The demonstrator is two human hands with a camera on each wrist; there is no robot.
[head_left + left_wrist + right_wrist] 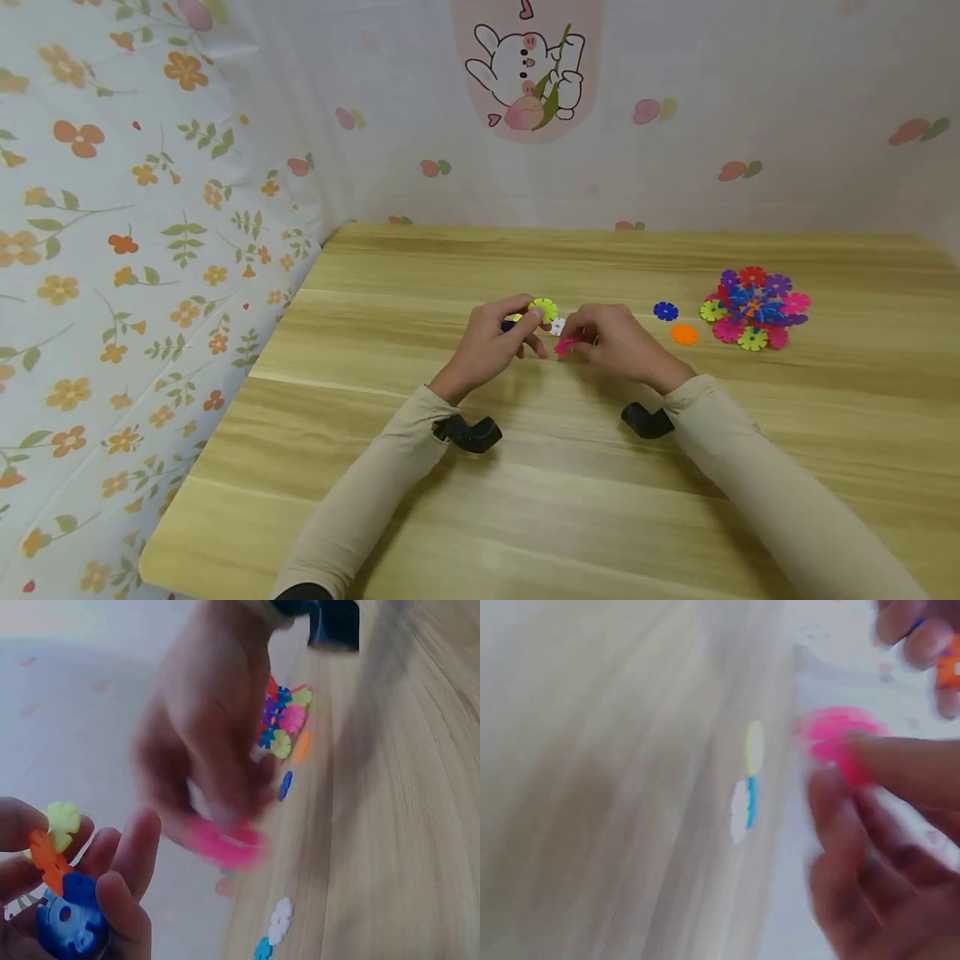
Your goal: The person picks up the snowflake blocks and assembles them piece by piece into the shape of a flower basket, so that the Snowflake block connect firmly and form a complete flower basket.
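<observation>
Joined snowflake discs sit in my left hand (487, 340): a yellow-green disc (64, 819), an orange disc (49, 861) and a blue disc (73, 924), held between thumb and fingers. Just to their right, my right hand (621, 343) pinches a bright pink snowflake disc (838, 736) by its edge. The pink disc is apart from the joined ones and blurred in both wrist views. On the table near the hands lie a white disc (739, 811), a light blue disc (751, 802) and a yellow disc (755, 748).
Right of the hands, a loose blue disc (665, 311) and an orange disc (684, 334) lie on the wooden table (525, 508). Beyond them stands a multicoloured cluster of joined discs (753, 310). A printed curtain (390, 108) hangs behind the table.
</observation>
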